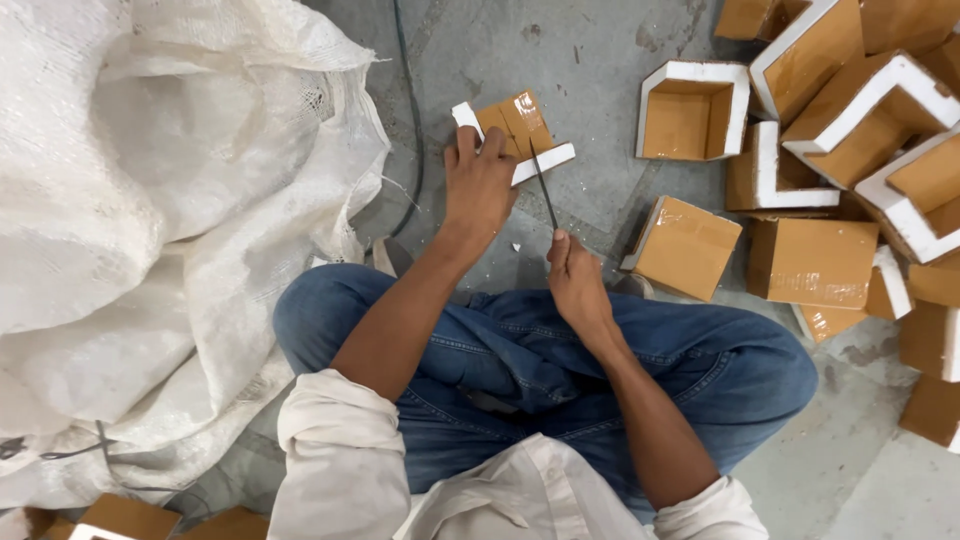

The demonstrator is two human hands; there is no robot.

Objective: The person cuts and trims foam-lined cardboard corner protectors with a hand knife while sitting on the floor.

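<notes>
The brown-taped, L-shaped white foam corner piece (517, 135) is lying on the grey concrete floor (590, 70) just ahead of the person's crossed legs in blue jeans (520, 350), toward the far middle of the visible floor. The left hand (478, 185) is pressing down flat on its near-left part, fingers spread over the tape and foam edge, pinning it rather than gripping it. The right hand (574, 280) is closed around the handle end of a thin dark blade (543, 185), whose tip is reaching the piece's white foam arm beside the left fingers.

To do this well — judging from how things lie — the pinning hand should be keeping its fingertips clear of the blade's line, the blade should be running shallow along the seam between tape and foam, and the pressure should be staying light so the foam is not crumbling.

Toward the far right corner of the floor a heap of similar brown-and-white foam corner pieces (850, 130) is lying, some open side up, some face down. Along the left edge a large white woven plastic sack (160, 200) is bulging, with a dark cable (413, 120) running past it. White shirt sleeves (330, 450) are showing at the near edge.
</notes>
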